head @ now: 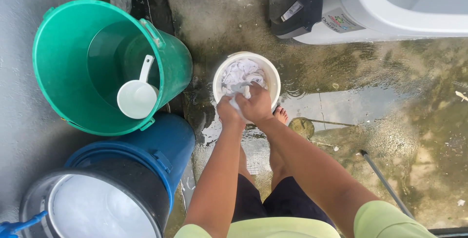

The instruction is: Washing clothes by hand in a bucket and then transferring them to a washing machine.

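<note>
Head view looks straight down on a person standing on a wet concrete floor (390, 121), bent over a small white bucket (273, 75) set just in front of the bare feet. Inside the bucket lies a heap of white cloth (241, 72), wet and bunched. Both hands meet over the near rim of the bucket. The left hand (229, 112) has its fingers curled tight around a wad of the white cloth, and the right hand (257, 105) presses against it from the other side, fingers closed on the same wad, so the two hands touch each other with the cloth between them.

To the left stands a large green bucket (58, 48) holding water, with a white plastic scoop (137, 97) floating inside it. Just below it, touching its side, is a blue barrel (170, 140), and beside that a dark-rimmed drum (136, 189) filled with pale sudsy water. A white washing machine (390, 9) with a dark panel stands at the top, well apart from the hands. A thin grey rod (385, 182) lies on the floor to the right.
</note>
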